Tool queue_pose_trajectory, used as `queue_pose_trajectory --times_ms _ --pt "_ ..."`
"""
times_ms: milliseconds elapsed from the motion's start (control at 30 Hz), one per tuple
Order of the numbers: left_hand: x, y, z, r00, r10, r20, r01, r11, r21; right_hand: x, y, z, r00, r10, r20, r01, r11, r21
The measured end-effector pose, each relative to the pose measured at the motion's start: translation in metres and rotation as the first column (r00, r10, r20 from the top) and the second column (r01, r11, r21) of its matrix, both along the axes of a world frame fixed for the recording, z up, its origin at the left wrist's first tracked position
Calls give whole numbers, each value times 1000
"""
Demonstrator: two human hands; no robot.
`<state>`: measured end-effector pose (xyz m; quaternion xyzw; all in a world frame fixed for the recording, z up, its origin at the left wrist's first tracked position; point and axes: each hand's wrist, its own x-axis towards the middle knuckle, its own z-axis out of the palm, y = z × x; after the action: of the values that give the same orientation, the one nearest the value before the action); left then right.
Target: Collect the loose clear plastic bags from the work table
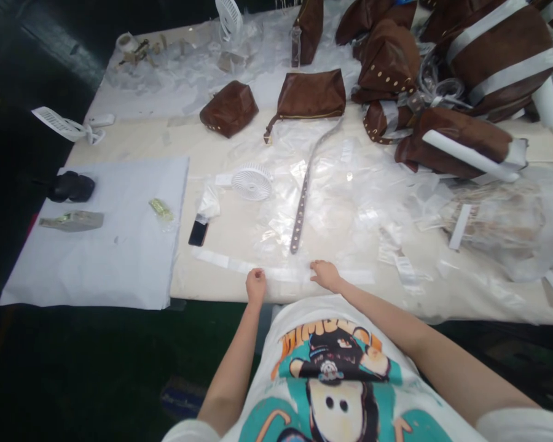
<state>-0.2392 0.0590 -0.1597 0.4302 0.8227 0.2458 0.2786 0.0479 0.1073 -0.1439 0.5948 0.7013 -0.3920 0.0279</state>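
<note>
A long white strip (288, 273) lies along the front edge of the table. My left hand (256, 285) is over it with the fingers curled closed; whether it pinches the strip or something small cannot be made out. My right hand (326, 274) rests on the strip farther right, its fingers bent but apart, with nothing visible in them. Between and beyond my hands, a brown strap (300, 209) with a row of metal eyelets runs away from me over clear plastic film (276, 224).
Brown handbags (311, 95), some wrapped in white strips, stand at the back and right. A white fan (252, 182) and a phone (198, 231) lie left of the strap. White paper sheets (120, 264) carry a tape dispenser (72, 221). A plastic bag (511, 224) sits right.
</note>
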Motion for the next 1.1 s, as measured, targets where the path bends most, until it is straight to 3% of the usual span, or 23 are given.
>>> queue_pose_trajectory --times_ms 133,300,433,600,800,1100 --pt "10 -10 3 996 -82 -24 82 997 -7 12 6 -3 996 -82 -43 82 997 -12" --pt "15 -9 1 989 -127 -76 125 992 -32 59 13 -6 946 -321 -40 321 947 8" --pt "22 5 5 973 -187 -135 189 982 5 92 11 -12 887 -462 -22 462 887 0" --pt "35 33 17 949 -250 -193 268 960 74 109 22 -14 833 -549 -66 551 834 19" --pt "51 70 23 903 -393 -173 409 910 68 97 73 -8 803 -563 -194 588 803 100" --pt "98 130 13 843 -510 -169 484 858 -174 43 149 -4 794 -506 -336 549 835 39"
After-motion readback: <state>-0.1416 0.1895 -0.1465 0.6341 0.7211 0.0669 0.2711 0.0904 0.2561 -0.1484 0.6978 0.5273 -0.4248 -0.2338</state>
